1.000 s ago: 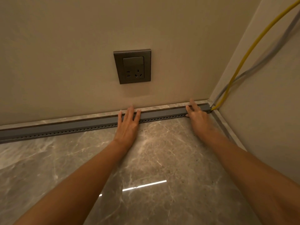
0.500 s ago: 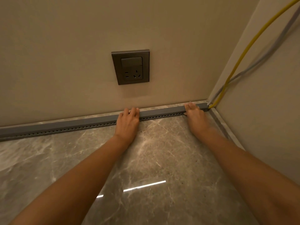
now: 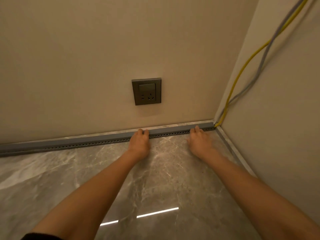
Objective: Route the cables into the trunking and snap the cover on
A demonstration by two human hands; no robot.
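A long grey trunking [image 3: 86, 142] with a row of small holes on its front lies on the floor along the foot of the back wall, its cover on top. My left hand [image 3: 140, 142] grips it near the middle, fingers curled over its top edge. Closer to the corner, my right hand [image 3: 199, 141] holds it the same way. A yellow cable [image 3: 242, 70] and a grey cable [image 3: 260, 66] run down the right wall and enter the trunking's end at the corner.
A dark grey wall socket [image 3: 146, 91] sits on the back wall above my left hand. The right wall [image 3: 277, 127] closes the corner. Glossy marble floor [image 3: 164, 179] stretches towards me, with a stone skirting strip behind the trunking.
Both hands' fingers, straight on the trunking a second ago, have curled over its top. My view has tilted up, showing more wall and cable.
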